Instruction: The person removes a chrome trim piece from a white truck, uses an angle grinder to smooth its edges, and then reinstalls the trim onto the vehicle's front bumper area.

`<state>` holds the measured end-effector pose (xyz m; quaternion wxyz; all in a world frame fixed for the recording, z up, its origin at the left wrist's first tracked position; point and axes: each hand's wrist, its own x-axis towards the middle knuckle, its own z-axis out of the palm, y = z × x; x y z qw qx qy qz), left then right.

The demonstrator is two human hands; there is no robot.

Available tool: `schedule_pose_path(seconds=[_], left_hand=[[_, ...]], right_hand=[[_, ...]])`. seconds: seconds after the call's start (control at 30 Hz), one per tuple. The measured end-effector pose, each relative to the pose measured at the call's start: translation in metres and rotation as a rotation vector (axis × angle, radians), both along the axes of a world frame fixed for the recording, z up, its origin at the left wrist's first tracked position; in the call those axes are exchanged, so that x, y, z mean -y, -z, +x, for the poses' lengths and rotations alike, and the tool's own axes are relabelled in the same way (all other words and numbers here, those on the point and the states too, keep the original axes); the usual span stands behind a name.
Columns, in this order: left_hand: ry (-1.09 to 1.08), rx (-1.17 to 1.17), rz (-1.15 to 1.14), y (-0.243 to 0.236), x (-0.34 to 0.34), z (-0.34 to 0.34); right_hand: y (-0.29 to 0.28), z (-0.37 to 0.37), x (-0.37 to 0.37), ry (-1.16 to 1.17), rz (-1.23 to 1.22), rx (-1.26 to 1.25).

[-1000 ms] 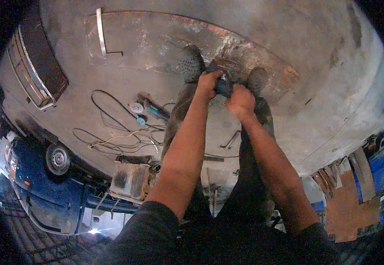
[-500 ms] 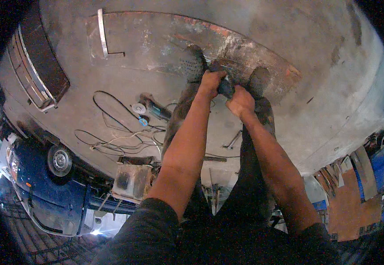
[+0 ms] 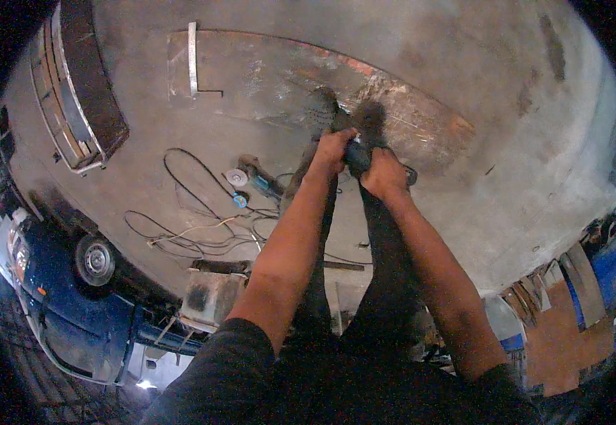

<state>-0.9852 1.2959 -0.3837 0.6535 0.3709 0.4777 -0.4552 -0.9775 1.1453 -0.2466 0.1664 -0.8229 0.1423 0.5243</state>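
Note:
Both hands are closed on a dark angle grinder point(image 3: 357, 157), held low in front of my legs. My left hand point(image 3: 334, 147) wraps its upper end, and my right hand point(image 3: 386, 173) grips the body to the right. The grinder's working end is hidden by my hands and shoes. Beneath it lies a large, curved-edged metal sheet point(image 3: 258, 78), scuffed and rusty along its far rim. My left shoe point(image 3: 322, 110) and right shoe point(image 3: 370, 113) stand at the sheet, close together.
To my left, a second angle grinder point(image 3: 264, 185) with a pale disc lies among tangled cables point(image 3: 202, 244). A thin L-shaped metal strip point(image 3: 193, 60) rests on the sheet. Beyond are a framed metal panel point(image 3: 85, 106), a dark blue vehicle point(image 3: 74, 297) and a boxy block point(image 3: 212, 297). Cardboard point(image 3: 552, 340) stands right.
My right foot has come in beside my left, so my legs are closer together. The floor things have shifted slightly right and down in view. Both hands keep their grip on the angle grinder.

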Motion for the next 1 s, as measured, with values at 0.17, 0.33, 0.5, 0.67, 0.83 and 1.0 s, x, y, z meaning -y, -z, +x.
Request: schedule_pose_path(seconds=[0.17, 0.33, 0.5, 0.67, 0.83, 1.0], left_hand=[[0.006, -0.062, 0.142, -0.049, 0.004, 0.035], [-0.005, 0.17, 0.147, -0.031, -0.004, 0.014], [-0.094, -0.075, 0.154, -0.014, -0.005, 0.018], [-0.175, 0.017, 0.083, -0.033, -0.011, 0.033], [-0.129, 0.037, 0.08, -0.079, -0.022, 0.044], [-0.239, 0.085, -0.124, -0.047, -0.011, 0.031]], right_hand=[[0.006, -0.009, -0.007, 0.038, 0.064, 0.141], [0.016, -0.003, -0.004, -0.003, 0.109, 0.005], [0.028, 0.003, -0.005, -0.054, 0.113, -0.012], [0.028, 0.012, -0.017, -0.095, 0.058, -0.043], [0.003, 0.016, -0.028, -0.126, 0.034, -0.002], [-0.012, 0.023, -0.014, -0.258, -0.013, 0.095]])
